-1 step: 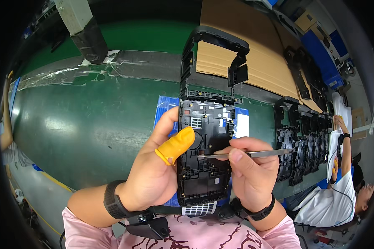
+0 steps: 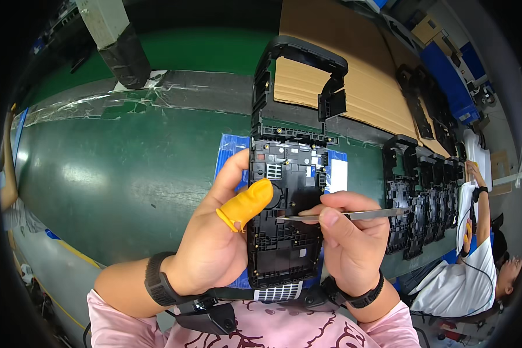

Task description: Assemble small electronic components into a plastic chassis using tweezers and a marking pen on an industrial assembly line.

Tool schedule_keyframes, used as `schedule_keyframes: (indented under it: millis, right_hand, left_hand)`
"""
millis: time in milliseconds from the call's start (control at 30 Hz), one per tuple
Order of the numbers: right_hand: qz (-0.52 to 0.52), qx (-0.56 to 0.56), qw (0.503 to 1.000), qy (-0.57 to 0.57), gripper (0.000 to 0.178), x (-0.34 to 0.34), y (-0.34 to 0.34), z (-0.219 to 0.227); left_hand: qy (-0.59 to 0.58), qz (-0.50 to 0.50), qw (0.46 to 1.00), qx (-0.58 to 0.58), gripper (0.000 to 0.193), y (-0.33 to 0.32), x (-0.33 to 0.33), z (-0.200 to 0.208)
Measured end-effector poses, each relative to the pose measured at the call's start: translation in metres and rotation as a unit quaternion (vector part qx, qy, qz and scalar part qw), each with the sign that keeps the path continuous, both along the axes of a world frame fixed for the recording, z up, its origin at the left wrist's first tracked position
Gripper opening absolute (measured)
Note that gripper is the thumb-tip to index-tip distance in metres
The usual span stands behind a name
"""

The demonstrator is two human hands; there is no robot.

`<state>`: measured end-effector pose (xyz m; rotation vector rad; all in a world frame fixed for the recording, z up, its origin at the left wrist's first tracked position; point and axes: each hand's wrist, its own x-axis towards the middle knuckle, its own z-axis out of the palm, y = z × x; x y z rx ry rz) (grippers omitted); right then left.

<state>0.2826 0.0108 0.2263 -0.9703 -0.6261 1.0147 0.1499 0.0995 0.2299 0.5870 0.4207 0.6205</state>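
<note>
A black plastic housing [image 2: 284, 255], with an open frame at its far end, stands lengthwise in front of me. My left hand [image 2: 214, 232] grips its left edge, the thumb in a yellow finger cot [image 2: 246, 203] resting on the housing's face. Metal tweezers [image 2: 359, 214] are pinched in my right hand [image 2: 354, 238], and their tip lies against the middle of the housing. Whether the tip holds anything is too small to tell. Beneath the housing is a blue sheet or tray [image 2: 232, 153], and a white label [image 2: 339, 174] shows to its right.
Several similar black housings [image 2: 414, 197] stand in a row on the green table [image 2: 122, 180] at the right. Brown cardboard [image 2: 365, 81] covers the far side. A wrapped post [image 2: 122, 58] rises at the far left. Another person [image 2: 461, 278] works at the right.
</note>
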Motion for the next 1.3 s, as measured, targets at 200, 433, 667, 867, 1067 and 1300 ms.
schedule_keyframes:
  millis: [200, 433, 667, 867, 1067, 1300]
  right_hand:
    - [-0.002, -0.001, 1.0, 0.012, 0.018, 0.0, 0.0, -0.001]
    - [0.0, -0.005, 1.0, 0.012, 0.018, 0.001, -0.001, 0.0]
    - [-0.001, -0.021, 0.999, 0.034, 0.018, 0.001, -0.001, 0.004]
    - [-0.034, -0.045, 0.998, 0.024, 0.021, 0.003, -0.005, 0.009]
    - [-0.138, -0.003, 0.99, 0.006, 0.021, 0.025, -0.027, 0.025]
    - [0.119, 0.27, 0.834, -0.466, 0.014, 0.017, -0.046, 0.076]
  left_hand:
    - [-0.034, 0.001, 0.999, -0.026, 0.04, 0.0, -0.001, -0.001]
    - [-0.002, 0.002, 1.0, 0.003, 0.045, -0.001, 0.0, -0.002]
    - [-0.018, 0.01, 1.0, -0.003, 0.045, 0.0, 0.0, -0.004]
    - [-0.039, 0.002, 0.998, -0.045, 0.047, 0.001, 0.0, -0.003]
    - [0.049, 0.045, 0.997, 0.04, 0.059, 0.012, 0.004, -0.02]
    - [0.067, 0.178, 0.966, 0.178, 0.033, 0.187, 0.022, 0.005]
